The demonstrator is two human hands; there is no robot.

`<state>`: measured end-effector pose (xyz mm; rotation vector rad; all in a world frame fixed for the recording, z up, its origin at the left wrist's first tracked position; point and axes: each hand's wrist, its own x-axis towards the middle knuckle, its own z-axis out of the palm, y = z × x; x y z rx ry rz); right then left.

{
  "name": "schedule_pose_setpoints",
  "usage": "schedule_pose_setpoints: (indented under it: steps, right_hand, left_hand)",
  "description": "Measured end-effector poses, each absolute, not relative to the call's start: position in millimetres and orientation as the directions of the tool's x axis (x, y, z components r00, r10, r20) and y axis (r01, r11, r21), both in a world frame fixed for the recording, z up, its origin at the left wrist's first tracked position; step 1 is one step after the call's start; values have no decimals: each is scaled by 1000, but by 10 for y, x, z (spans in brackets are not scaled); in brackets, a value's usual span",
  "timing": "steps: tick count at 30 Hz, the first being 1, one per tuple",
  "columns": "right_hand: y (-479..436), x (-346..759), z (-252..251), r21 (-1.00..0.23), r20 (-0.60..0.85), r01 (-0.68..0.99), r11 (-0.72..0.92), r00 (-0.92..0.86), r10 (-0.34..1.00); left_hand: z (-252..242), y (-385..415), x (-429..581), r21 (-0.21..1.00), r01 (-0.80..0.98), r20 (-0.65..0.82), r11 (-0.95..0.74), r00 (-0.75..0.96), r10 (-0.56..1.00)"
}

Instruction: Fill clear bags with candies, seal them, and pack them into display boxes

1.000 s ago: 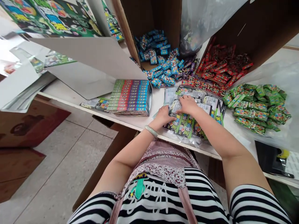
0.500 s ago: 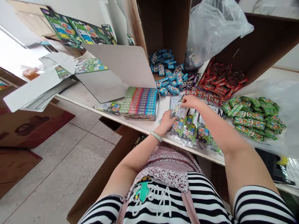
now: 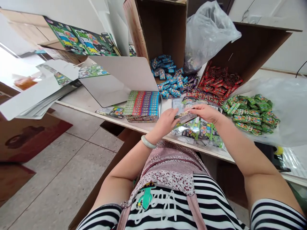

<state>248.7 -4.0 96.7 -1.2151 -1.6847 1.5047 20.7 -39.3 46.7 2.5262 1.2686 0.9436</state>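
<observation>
Between my two hands a flat printed candy bag (image 3: pixel 187 118) is lifted and tilted above the table edge. My left hand (image 3: pixel 167 122) is closed on its left end, with the thumb on the near side. At the far right corner, my right hand (image 3: pixel 205 112) pinches it between thumb and fingers. Under it, more flat black-and-green printed bags (image 3: pixel 205 129) lie spread on the table, some in clear plastic. To the left of my left hand stands a tight row of small candy packs (image 3: pixel 142 103) in green, red, purple and blue bands.
Loose blue packs (image 3: pixel 174 84) spill from an upright carton (image 3: pixel 163 28). Red packs (image 3: pixel 222 83) fill another carton, and green packs (image 3: pixel 255 113) lie on clear plastic at right. An open white-lined display box (image 3: pixel 127 72) and a hanging plastic bag (image 3: pixel 211 32) stand behind.
The candy bag has come up off the pile and is now tilted between both hands. My left hand has shifted slightly left and up; the view has turned a little.
</observation>
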Motion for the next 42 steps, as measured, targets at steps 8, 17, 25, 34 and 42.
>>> schedule_pose_setpoints:
  steps: [8, 17, 25, 34, 42]
  right_hand:
    - [-616, 2438, 1025, -718, 263, 600, 352, -235, 936]
    - [-907, 2197, 666, -991, 106, 62, 118, -170, 980]
    - [-863, 2230, 399, -999, -3, 42, 4, -152, 988]
    - [-813, 2359, 62, -976, -196, -59, -212, -197, 961]
    - [-708, 2530, 68, -981, -192, 5, -192, -80, 978]
  left_hand:
    - [385, -676, 139, 689, 556, 406, -464, 234, 883]
    - [505, -912, 174, 978, -156, 151, -138, 74, 986]
    - [253, -764, 440, 861, -503, -30, 72, 90, 995]
    - [-57, -795, 148, 897, -303, -176, 323, 426, 887]
    - [33, -342, 560, 902, -406, -88, 143, 150, 985]
